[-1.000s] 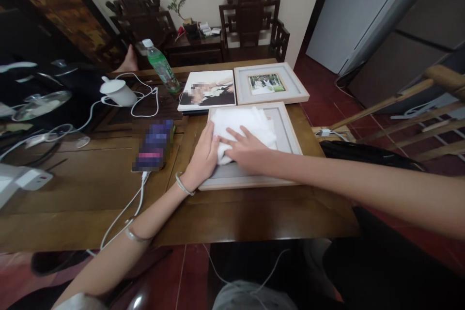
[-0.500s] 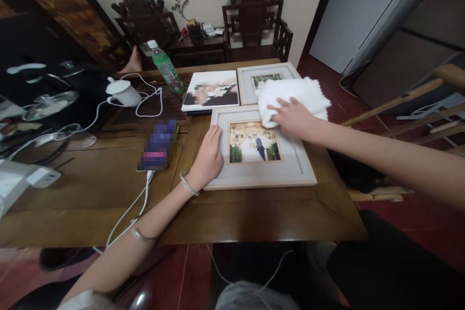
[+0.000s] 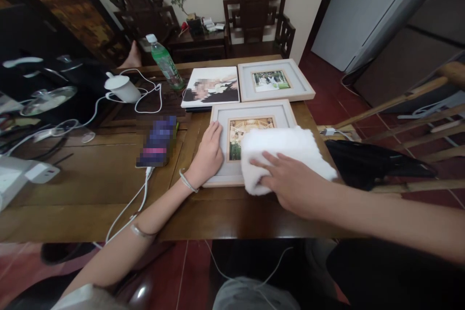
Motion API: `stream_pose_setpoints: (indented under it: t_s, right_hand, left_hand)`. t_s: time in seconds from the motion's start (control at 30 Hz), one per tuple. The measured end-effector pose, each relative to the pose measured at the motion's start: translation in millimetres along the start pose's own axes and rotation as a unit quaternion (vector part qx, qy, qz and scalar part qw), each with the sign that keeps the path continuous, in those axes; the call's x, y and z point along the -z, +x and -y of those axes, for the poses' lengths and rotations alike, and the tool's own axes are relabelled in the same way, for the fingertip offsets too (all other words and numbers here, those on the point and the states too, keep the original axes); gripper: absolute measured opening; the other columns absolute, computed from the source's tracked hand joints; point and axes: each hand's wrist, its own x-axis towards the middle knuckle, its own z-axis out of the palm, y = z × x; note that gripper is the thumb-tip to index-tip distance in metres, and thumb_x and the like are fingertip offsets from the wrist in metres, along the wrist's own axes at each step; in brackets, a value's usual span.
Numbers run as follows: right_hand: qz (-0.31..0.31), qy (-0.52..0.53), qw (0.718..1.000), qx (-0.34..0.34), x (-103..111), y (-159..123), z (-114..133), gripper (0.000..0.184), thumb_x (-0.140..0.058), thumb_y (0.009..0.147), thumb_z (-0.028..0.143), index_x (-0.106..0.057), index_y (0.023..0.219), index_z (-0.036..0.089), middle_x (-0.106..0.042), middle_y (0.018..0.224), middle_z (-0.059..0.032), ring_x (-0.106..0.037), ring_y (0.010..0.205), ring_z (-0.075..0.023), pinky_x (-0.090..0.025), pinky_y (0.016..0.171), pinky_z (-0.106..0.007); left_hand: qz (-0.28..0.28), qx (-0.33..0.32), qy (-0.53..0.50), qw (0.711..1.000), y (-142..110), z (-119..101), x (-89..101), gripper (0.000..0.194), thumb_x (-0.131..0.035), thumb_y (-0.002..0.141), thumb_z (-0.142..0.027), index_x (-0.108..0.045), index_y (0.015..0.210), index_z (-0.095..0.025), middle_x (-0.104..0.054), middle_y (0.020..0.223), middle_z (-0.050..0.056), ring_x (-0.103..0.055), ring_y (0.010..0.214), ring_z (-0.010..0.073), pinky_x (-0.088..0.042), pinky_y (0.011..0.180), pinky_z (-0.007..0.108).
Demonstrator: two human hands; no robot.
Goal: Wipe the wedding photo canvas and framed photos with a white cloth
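Cloth (image 3: 286, 147) moved nearer over table (image 3: 225, 208), red floor (image 3: 323, 77) beyond; right fingers (image 3: 271, 159) gripping, left (image 3: 211, 143) flat.

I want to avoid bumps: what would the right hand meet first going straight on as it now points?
Crossing the near picture frame, the right hand would probably meet the left hand, at the frame's left edge, though the right hand's height is unclear from this one view.

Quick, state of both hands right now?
Left hand: open, resting on the near frame's left edge.
Right hand: fingers spread on the white cloth; whether it grips cannot be told.
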Motion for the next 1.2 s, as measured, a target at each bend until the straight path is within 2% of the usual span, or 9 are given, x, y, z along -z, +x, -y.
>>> stream_pose_setpoints:
  t_s: [0.07, 0.2, 0.33, 0.43, 0.6, 0.7, 0.8, 1.0, 1.2]
  right_hand:
    - [-0.013, -0.011, 1.0, 0.002, -4.3, 21.2, -22.6, 0.048, -0.052, 0.075, 0.006, -0.064, 0.117, 0.025, -0.035, 0.15, -0.0024, -0.03, 0.137, -0.03, -0.036, 0.108, -0.049]
    - [-0.015, -0.034, 0.996, -0.086, -9.4, 50.9, -86.3, 0.061, -0.047, 0.069, -0.001, -0.057, 0.127, 0.017, -0.022, 0.155, -0.009, -0.018, 0.139, -0.0403, -0.024, 0.102, -0.072]
    - [-0.04, -0.065, 0.987, -0.14, -12.9, 56.3, -120.7, 0.056, -0.043, 0.073, -0.001, -0.058, 0.125, 0.013, -0.019, 0.156, -0.0104, -0.015, 0.137, -0.0469, -0.026, 0.096, -0.075]
    - [-0.015, -0.073, 0.985, -0.155, -11.9, 48.0, -101.1, 0.053, -0.045, 0.073, 0.0, -0.061, 0.121, 0.014, -0.024, 0.154, -0.0107, -0.019, 0.135, -0.0497, -0.029, 0.094, -0.074]
    - [0.082, -0.029, 0.99, -0.109, 13.3, 17.5, -18.8, 0.055, -0.06, 0.065, 0.007, -0.064, 0.118, 0.022, -0.033, 0.15, -0.0058, -0.035, 0.129, -0.0474, -0.042, 0.093, -0.065]
    - [0.08, 0.034, 0.995, -0.042, 26.6, 3.3, 16.8, 0.046, -0.061, 0.065, 0.012, -0.068, 0.107, 0.031, -0.047, 0.142, 0.0018, -0.056, 0.114, -0.0351, -0.055, 0.081, -0.046]
    - [0.021, 0.045, 0.999, 0.017, 18.9, 3.8, 23.1, 0.046, -0.059, 0.068, 0.015, -0.066, 0.112, 0.028, -0.045, 0.143, 0.0, -0.051, 0.12, -0.039, -0.053, 0.087, -0.051]
    - [-0.03, -0.023, 0.998, -0.049, -14.0, 37.8, -44.9, 0.052, -0.051, 0.075, 0.002, -0.06, 0.122, 0.023, -0.031, 0.152, -0.0031, -0.025, 0.137, -0.0391, -0.03, 0.107, -0.06]
    - [-0.115, -0.076, 0.977, -0.163, -11.7, 64.4, -121.8, 0.052, -0.047, 0.078, -0.003, -0.057, 0.123, 0.021, -0.015, 0.157, -0.004, -0.01, 0.14, -0.044, -0.025, 0.101, -0.071]
  left_hand:
    - [-0.001, -0.001, -0.004, 1.0, 0.4, 0.3, -0.2, 0.06, -0.036, 0.08, -0.004, -0.035, 0.14, -0.007, -0.033, 0.148, 0.02, -0.025, 0.141, 0.0291, -0.023, 0.116, 0.053]
    - [-0.002, -0.003, -0.01, 1.0, 0.6, -0.9, 0.0, 0.06, -0.037, 0.081, -0.005, -0.035, 0.14, -0.011, -0.034, 0.148, 0.017, -0.026, 0.141, 0.0283, -0.023, 0.116, 0.052]
    - [0.003, 0.006, -0.013, 1.0, 0.6, -3.6, 0.8, 0.058, -0.037, 0.081, -0.005, -0.036, 0.139, -0.007, -0.032, 0.148, 0.02, -0.024, 0.141, 0.0287, -0.022, 0.117, 0.051]
    - [0.005, 0.012, -0.009, 1.0, 1.1, -4.3, 0.9, 0.058, -0.037, 0.08, -0.005, -0.037, 0.138, -0.004, -0.032, 0.148, 0.021, -0.024, 0.141, 0.029, -0.023, 0.117, 0.049]
    - [0.006, 0.005, 0.004, 1.0, 1.1, -4.0, 0.2, 0.057, -0.036, 0.081, -0.005, -0.036, 0.138, -0.004, -0.032, 0.148, 0.022, -0.024, 0.141, 0.0298, -0.023, 0.117, 0.051]
    - [0.002, 0.004, 0.003, 1.0, 0.7, -4.2, 0.2, 0.057, -0.035, 0.081, -0.005, -0.035, 0.139, -0.006, -0.031, 0.148, 0.021, -0.024, 0.141, 0.0293, -0.023, 0.116, 0.052]
    - [0.0, 0.004, 0.0, 1.0, 0.5, -3.9, 0.2, 0.057, -0.035, 0.082, -0.006, -0.035, 0.139, -0.008, -0.032, 0.148, 0.019, -0.024, 0.141, 0.0282, -0.023, 0.116, 0.052]
    - [0.002, 0.004, -0.007, 1.0, 1.2, -2.7, -0.3, 0.057, -0.036, 0.083, -0.007, -0.035, 0.139, -0.008, -0.032, 0.148, 0.02, -0.024, 0.141, 0.0297, -0.023, 0.115, 0.054]
    - [0.004, 0.005, -0.007, 1.0, 0.9, -4.1, 0.8, 0.058, -0.037, 0.083, -0.007, -0.034, 0.14, -0.008, -0.032, 0.148, 0.02, -0.024, 0.141, 0.0294, -0.023, 0.116, 0.053]
